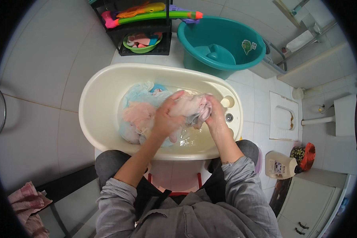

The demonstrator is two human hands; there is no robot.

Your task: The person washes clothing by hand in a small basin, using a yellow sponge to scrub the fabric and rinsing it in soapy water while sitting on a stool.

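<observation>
A wet, pale pink and white garment [192, 106] is bunched between my two hands above the water in a cream plastic tub [97, 123]. My left hand [167, 119], slightly smeared by motion, grips its left end. My right hand [215, 115] closes around the right end, where the cloth is crumpled into folds; some of the fingers are hidden behind it. More wet laundry lies in the left half of the tub: a light blue cloth [133, 95] and a pink cloth [140, 114]. Shallow water [190, 139] shows below my hands.
Behind the tub stand a large teal basin [190, 51] and a black shelf [166, 45] with colourful toys and a green bowl [141, 50]. To the right are a squat toilet [279, 115] and a plastic jug [277, 164]. A pink cloth [29, 202] hangs at lower left.
</observation>
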